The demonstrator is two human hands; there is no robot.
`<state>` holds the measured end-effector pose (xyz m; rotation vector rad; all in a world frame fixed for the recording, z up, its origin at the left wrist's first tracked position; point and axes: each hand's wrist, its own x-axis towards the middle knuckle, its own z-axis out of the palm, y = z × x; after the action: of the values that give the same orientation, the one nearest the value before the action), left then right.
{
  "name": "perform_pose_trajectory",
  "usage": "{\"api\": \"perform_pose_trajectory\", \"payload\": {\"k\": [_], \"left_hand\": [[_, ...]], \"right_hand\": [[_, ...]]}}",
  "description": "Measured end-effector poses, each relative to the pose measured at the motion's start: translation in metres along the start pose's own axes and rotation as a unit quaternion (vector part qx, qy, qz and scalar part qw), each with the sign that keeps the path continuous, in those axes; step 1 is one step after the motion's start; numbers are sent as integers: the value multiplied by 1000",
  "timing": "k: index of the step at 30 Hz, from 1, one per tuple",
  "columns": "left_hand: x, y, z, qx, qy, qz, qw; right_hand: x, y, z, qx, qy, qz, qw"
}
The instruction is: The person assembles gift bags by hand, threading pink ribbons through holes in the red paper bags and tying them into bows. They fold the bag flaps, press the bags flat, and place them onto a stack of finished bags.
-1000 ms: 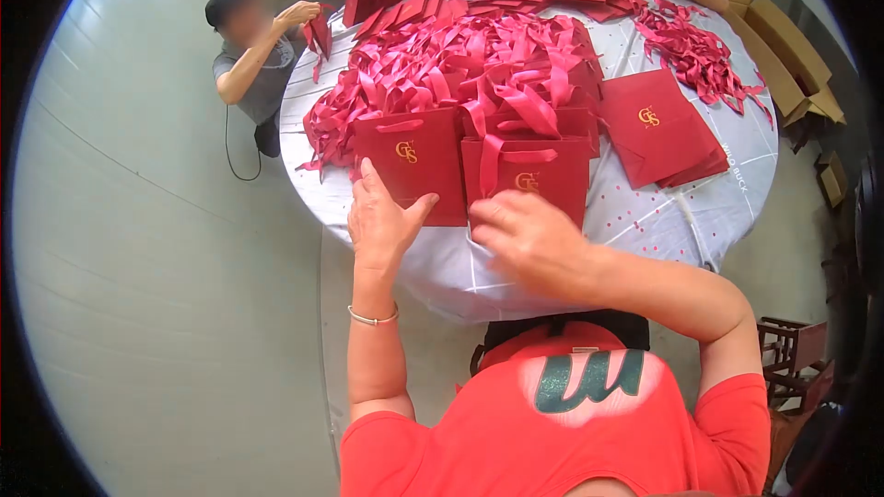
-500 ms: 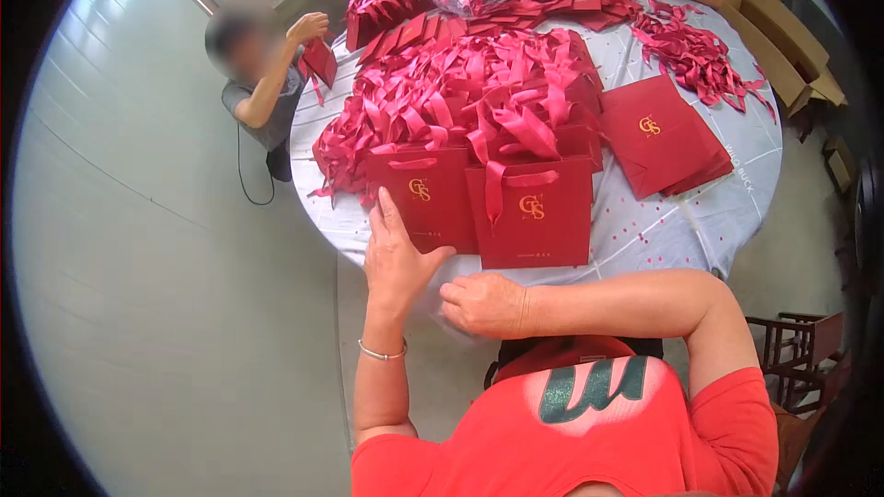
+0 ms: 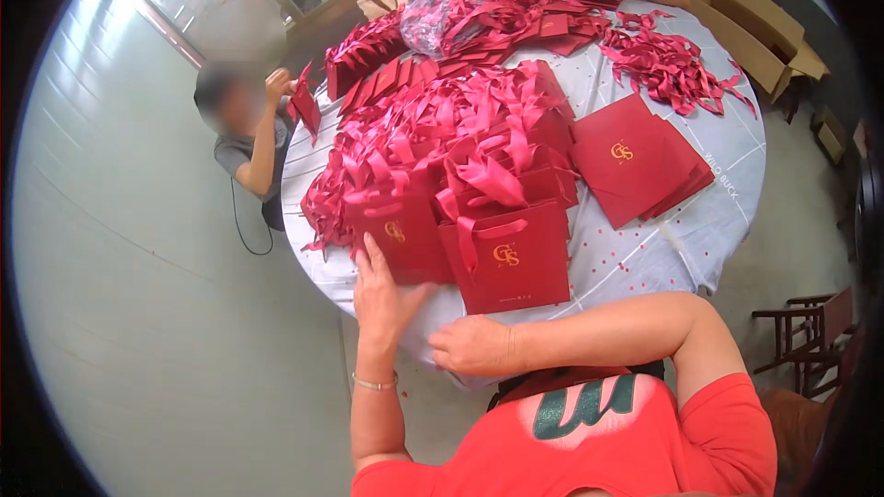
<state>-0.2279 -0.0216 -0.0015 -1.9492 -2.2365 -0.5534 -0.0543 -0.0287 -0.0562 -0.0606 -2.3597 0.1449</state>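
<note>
My left hand (image 3: 379,299) is open, its fingers spread upward against the lower left part of a dark red gift bag (image 3: 401,248) with a gold logo. My right hand (image 3: 471,347) is curled closed at the table's near edge, just below a second gift bag (image 3: 506,262) with a pink ribbon handle. Whatever that hand may hold is hidden. Both bags stand at the front of a dense group of similar bags whose pink ribbons (image 3: 433,129) tangle together on top.
Flat red bags (image 3: 635,161) lie stacked on the white-covered round table (image 3: 608,281). Loose pink ribbons (image 3: 672,64) and a clear plastic bag (image 3: 442,14) lie farther back. Two people handle red bags across the table. An open carton (image 3: 750,23) stands back right.
The view has shifted, so the table sits lower in it. My left hand stays at the bag and my right stays curled. The person at back right now has both hands at a red bag.
</note>
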Motion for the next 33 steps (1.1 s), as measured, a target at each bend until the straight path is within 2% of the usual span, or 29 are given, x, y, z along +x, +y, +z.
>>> {"api": "perform_pose_trajectory", "payload": {"k": [2, 3, 9, 12, 15, 18, 20, 23, 27, 28, 30, 31, 32, 33], "left_hand": [[-14, -10, -1, -33, -13, 35, 999], [-17, -14, -1, -46, -12, 64, 997], [-27, -13, 7, -104, -17, 24, 994], [-33, -13, 10, -142, 6, 18, 990], [-38, -22, 15, -164, 15, 16, 986], [-41, -29, 18, -166, -6, 21, 986], [-46, -23, 8, -93, 0, 58, 994], [-47, 3, -4, -87, -9, 61, 994], [-51, 25, -11, -20, -20, 6, 1000], [-52, 29, -14, -21, 3, 2, 1000], [-54, 30, -20, -25, 15, 1, 1000], [-54, 34, -20, -34, 56, 17, 998], [-52, 41, -21, -44, 51, 23, 997], [-50, 48, -23, -79, 72, 79, 991]], "right_hand": [[-3, 2, 5, -21, -85, -3, 996], [-2, 2, 6, 14, -86, 15, 996], [6, 3, -6, 57, -99, 77, 990], [11, 2, -20, 35, -22, 59, 997], [20, 3, -28, 18, 16, 55, 998], [29, 0, -48, -27, -4, 49, 998], [31, -3, -62, -44, 5, 50, 998], [20, -2, -83, -25, 37, 52, 998], [-17, 2, -125, -52, -28, 109, 992], [-27, 4, -135, -54, -48, 129, 989], [-51, 11, -154, -57, -24, 164, 985], [-64, 14, -163, -76, -17, 198, 977], [-74, 18, -177, -105, -18, 236, 966], [-84, 23, -189, -131, -20, 272, 953]]}}
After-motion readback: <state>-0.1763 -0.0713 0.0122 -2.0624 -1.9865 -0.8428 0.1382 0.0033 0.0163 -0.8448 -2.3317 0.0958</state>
